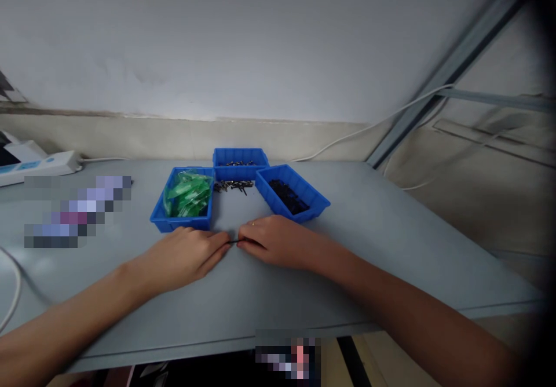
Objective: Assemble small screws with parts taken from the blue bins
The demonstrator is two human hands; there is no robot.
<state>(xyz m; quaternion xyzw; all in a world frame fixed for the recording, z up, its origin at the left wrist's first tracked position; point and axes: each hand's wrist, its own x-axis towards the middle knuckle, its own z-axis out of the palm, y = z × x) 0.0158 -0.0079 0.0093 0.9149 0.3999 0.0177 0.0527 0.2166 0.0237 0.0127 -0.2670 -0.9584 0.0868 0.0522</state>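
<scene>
Between my two hands runs a thin black stick-like piece (234, 241), too small to name more exactly. My left hand (191, 252) pinches one end of it between thumb and fingers. At the other end, my right hand (271, 241) grips it the same way, and a ring shows on one finger. Just beyond my left hand stands a blue bin (185, 223) with green plastic packets (190, 194) in it. Past my right hand, another blue bin (319, 201) holds a heap of thin black pieces (287, 196).
A third blue bin (241, 172) with small metallic pieces stands by the wall. Small dark pieces (234, 186) lie loose before it. A white power strip (47, 165) is at the left, near a blurred-out object (82, 207). A metal frame post (434, 80) rises at the right.
</scene>
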